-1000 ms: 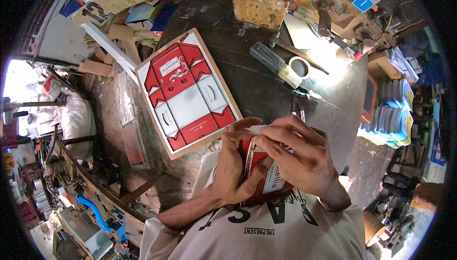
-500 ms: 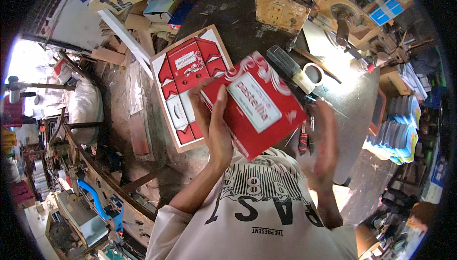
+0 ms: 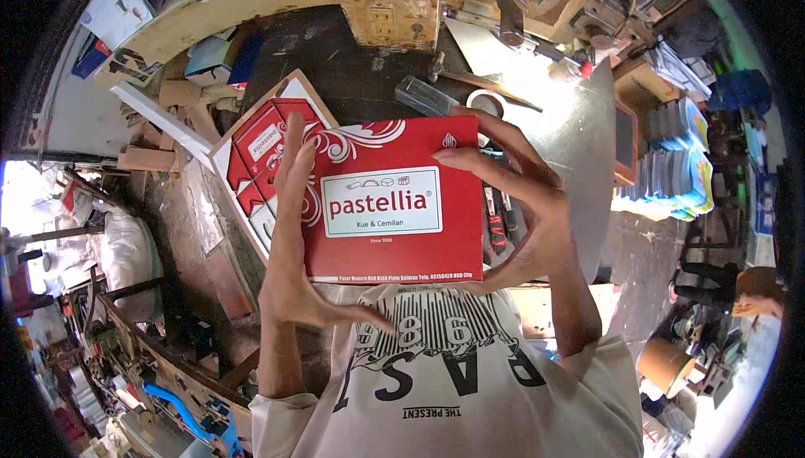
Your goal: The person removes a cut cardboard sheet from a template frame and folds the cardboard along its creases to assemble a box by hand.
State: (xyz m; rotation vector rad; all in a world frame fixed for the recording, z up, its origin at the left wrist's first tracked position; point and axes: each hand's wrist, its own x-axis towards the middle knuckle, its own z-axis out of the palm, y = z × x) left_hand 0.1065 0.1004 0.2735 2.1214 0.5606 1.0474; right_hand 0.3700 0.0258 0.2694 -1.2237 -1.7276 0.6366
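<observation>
A red cardboard box [image 3: 381,257] with a white label panel and white swirls faces me at the middle, held level in front of my shirt. My left hand [image 3: 289,232] clasps its left edge, fingers upright along that side and thumb below the lower edge. On the right side my right hand [image 3: 524,198] grips the box, fingers at the upper right corner and thumb at the lower right. Behind my left hand, a flat board [image 3: 260,114] with red and white carton panels lies on the dark worktop, partly hidden by the box and hand.
Beyond the box lie a clear block [image 3: 423,96], a tape roll [image 3: 486,103] and a wooden-handled tool [image 3: 495,89]. Red-and-black hand tools [image 3: 496,225] show between my right hand and the box. A worn wooden box [image 3: 390,10] stands at the back; stacked booklets [image 3: 667,177] are at right.
The red box has turned from tilted to level and shifted left. My right hand, apart from it and blurred before, now grips its right side. The view has swung right.
</observation>
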